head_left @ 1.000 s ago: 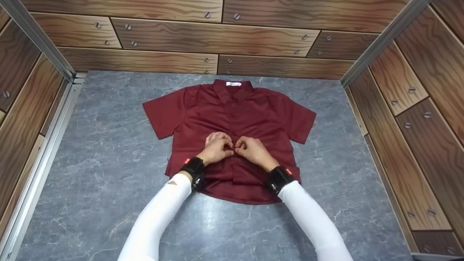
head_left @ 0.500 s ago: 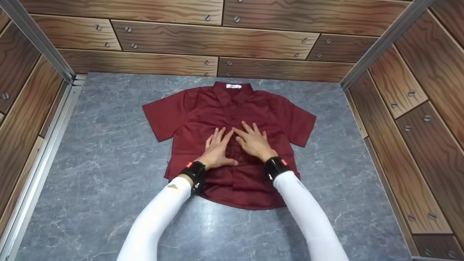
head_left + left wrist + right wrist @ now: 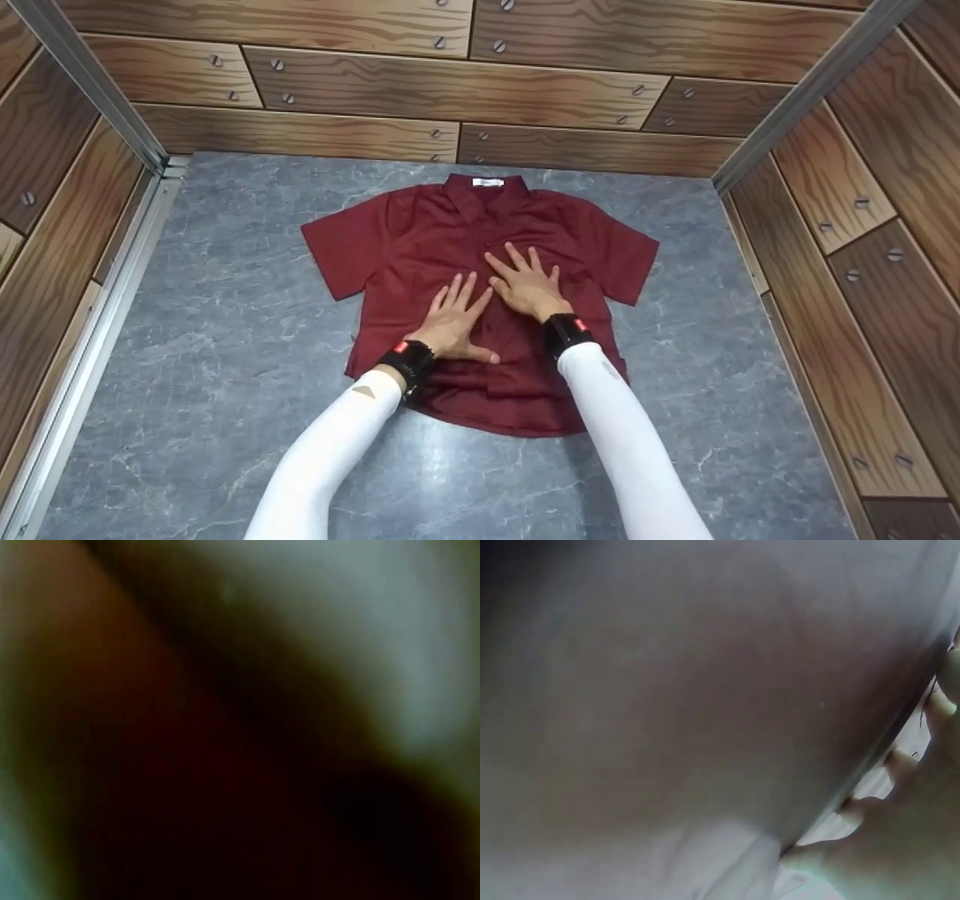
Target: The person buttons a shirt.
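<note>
A dark red short-sleeved shirt [image 3: 420, 236] lies front up and spread out, its collar [image 3: 487, 196] with a white label at the far end. My left hand [image 3: 450, 324] rests on the middle of the shirt front, fingers spread and thumb stretched out to the right. Slightly farther up and to the right, my right hand [image 3: 529, 289] lies on the cloth with its fingers fanned. Neither hand holds anything. In the right wrist view, my right hand [image 3: 911, 829] shows at the right edge, fingers apart. Too dark and blurred, the left wrist view shows no clear detail.
The shirt lies on a grey marbled surface [image 3: 225, 337]. A wood-patterned wall [image 3: 360, 82] closes off the back, with similar walls at left and right. Metal rails [image 3: 97, 307] run along the left edge and up the back corners.
Both hands were pinching near the shirt's button line one second ago. Their fingers have since straightened and spread. The right hand has moved farther up the shirt, and the left slightly nearer the hem.
</note>
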`<action>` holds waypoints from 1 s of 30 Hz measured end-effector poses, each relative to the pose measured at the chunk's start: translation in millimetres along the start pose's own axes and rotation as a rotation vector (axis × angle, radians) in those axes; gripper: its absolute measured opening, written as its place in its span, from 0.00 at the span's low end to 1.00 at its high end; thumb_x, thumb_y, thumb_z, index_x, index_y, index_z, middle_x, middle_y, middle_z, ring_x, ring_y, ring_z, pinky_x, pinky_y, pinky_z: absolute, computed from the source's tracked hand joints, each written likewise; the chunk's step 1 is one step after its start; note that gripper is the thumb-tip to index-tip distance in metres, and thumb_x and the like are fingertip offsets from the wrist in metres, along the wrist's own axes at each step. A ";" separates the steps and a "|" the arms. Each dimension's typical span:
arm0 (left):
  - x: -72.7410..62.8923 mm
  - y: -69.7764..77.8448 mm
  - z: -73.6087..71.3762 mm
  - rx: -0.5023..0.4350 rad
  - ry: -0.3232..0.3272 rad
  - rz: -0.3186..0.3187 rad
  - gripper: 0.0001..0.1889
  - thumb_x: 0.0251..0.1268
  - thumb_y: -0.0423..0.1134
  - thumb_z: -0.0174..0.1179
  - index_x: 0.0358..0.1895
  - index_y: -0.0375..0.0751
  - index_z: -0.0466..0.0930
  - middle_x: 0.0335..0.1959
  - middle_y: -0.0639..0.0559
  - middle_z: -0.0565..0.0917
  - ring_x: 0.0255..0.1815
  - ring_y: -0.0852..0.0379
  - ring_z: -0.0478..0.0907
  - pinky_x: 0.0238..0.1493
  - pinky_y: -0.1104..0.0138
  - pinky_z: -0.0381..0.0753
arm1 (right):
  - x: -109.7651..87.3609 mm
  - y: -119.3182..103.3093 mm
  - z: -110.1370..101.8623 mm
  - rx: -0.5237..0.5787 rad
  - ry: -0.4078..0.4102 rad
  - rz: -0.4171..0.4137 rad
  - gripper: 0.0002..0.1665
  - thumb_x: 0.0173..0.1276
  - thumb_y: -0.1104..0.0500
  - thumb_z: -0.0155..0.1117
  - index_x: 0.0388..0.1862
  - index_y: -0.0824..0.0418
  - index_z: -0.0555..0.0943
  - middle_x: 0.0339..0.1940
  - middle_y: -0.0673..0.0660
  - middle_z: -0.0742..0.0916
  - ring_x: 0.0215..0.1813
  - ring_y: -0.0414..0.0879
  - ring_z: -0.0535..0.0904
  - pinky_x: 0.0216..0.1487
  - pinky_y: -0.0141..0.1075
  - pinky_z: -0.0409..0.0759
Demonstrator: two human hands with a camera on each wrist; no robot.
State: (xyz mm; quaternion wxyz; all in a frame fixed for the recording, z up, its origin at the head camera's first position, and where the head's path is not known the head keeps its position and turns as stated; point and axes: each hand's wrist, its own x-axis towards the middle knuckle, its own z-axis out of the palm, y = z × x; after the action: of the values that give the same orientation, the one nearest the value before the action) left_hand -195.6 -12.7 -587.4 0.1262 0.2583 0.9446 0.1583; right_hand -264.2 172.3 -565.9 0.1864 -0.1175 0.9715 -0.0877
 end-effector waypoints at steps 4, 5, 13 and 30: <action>1.5 -1.4 0.4 0.077 -0.062 -0.046 0.63 0.40 0.82 0.54 0.78 0.60 0.36 0.80 0.48 0.32 0.80 0.46 0.29 0.75 0.44 0.33 | 1.8 1.5 -0.9 0.004 -0.018 -0.002 0.31 0.76 0.35 0.36 0.75 0.26 0.48 0.81 0.44 0.45 0.80 0.61 0.34 0.68 0.72 0.39; 1.7 -1.2 -0.5 0.097 -0.077 -0.057 0.62 0.40 0.83 0.52 0.78 0.62 0.34 0.80 0.49 0.32 0.80 0.47 0.28 0.74 0.43 0.32 | 2.0 1.9 -1.6 0.015 -0.020 -0.006 0.31 0.76 0.35 0.37 0.75 0.27 0.48 0.81 0.45 0.46 0.80 0.61 0.34 0.68 0.72 0.39; -2.7 -26.6 -7.6 0.014 0.109 -0.046 0.51 0.50 0.82 0.42 0.77 0.62 0.46 0.80 0.45 0.41 0.80 0.40 0.33 0.68 0.32 0.29 | -9.8 24.3 -17.5 0.087 0.220 -0.018 0.29 0.75 0.41 0.45 0.70 0.46 0.69 0.77 0.55 0.63 0.78 0.62 0.51 0.67 0.68 0.54; -30.9 -110.1 -47.1 -0.047 -0.025 -0.405 0.62 0.39 0.84 0.52 0.78 0.62 0.36 0.80 0.47 0.29 0.78 0.39 0.24 0.67 0.31 0.25 | -36.6 116.1 -16.6 0.096 -0.020 0.149 0.56 0.58 0.18 0.44 0.78 0.36 0.39 0.81 0.53 0.38 0.78 0.66 0.27 0.67 0.73 0.33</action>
State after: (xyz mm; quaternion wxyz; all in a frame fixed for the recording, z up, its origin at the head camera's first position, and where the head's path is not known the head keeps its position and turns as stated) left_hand -234.2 -129.9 -579.3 0.1730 0.0622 0.9717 0.1483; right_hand -260.2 295.0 -563.1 0.2074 -0.0367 0.9703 -0.1188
